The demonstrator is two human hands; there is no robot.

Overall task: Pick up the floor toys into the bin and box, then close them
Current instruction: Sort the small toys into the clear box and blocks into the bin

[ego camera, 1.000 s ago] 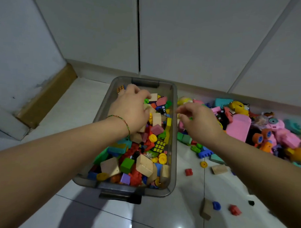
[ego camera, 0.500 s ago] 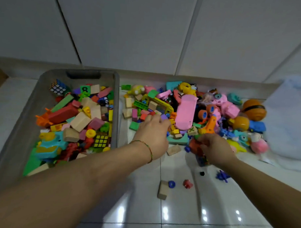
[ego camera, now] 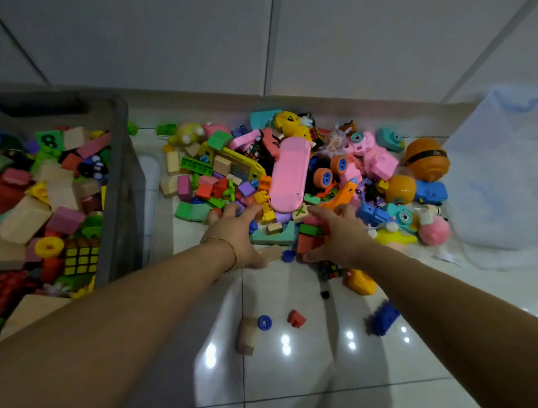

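Currently both hands work the near edge of the toy pile (ego camera: 290, 174) on the floor (ego camera: 285, 387), set apart. The left hand (ego camera: 236, 233) lies with fingers extended on the toys; the right hand (ego camera: 336, 236) curls round red blocks (ego camera: 306, 244). The bin (ego camera: 122, 168) stands left, nearer the left hand, its long axis running away from me and its top open.

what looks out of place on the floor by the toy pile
Four pieces lie strayed on the floor, apart from the main pile and nearer the person: a wooden block, a blue wheel, a red brick and a blue brick.
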